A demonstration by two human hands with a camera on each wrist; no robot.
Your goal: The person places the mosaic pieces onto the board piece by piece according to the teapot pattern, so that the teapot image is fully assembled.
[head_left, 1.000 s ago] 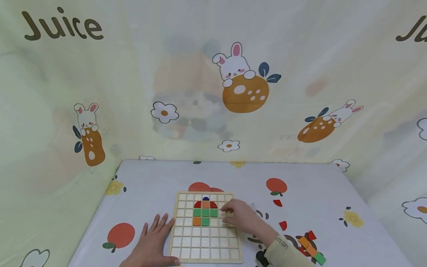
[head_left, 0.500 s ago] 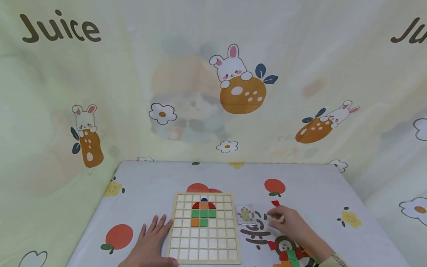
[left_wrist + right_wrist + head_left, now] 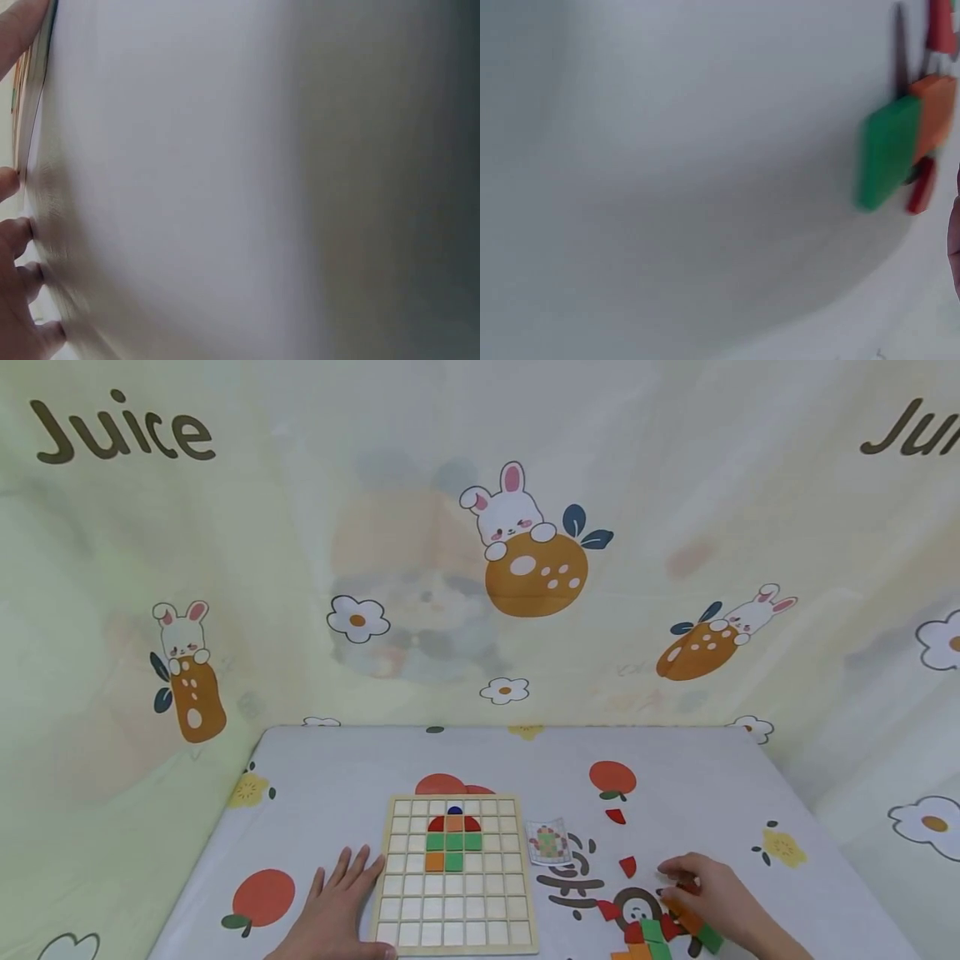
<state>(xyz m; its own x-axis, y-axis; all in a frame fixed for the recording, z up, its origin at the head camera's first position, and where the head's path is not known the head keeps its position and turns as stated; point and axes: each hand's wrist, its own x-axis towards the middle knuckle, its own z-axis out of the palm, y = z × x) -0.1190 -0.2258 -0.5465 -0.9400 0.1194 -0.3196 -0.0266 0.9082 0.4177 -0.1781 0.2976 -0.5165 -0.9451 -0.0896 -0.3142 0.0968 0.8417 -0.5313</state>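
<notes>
A wooden grid board (image 3: 455,950) lies on the table, with flat coloured pieces set in its upper cells. Among them are a dark blue half-round (image 3: 454,810), an orange square (image 3: 435,862) and a green square (image 3: 453,862). My left hand (image 3: 333,906) rests spread along the board's left side, thumb at its lower corner. Over the loose pieces at the right, my right hand (image 3: 716,897) has its index finger and thumb apart, a red piece (image 3: 688,887) showing between them. The right wrist view shows a green square (image 3: 889,154) against an orange one (image 3: 934,112).
A small printed picture card (image 3: 549,842) lies just right of the board. Several red, orange and green pieces (image 3: 651,931) are heaped at the front right; two red pieces (image 3: 616,816) lie apart farther back. A printed cloth curtain (image 3: 420,527) stands behind the table.
My right hand has gone from the board's right side across to the loose pieces, uncovering the card. The left hand stays by the board, whose pieces look the same.
</notes>
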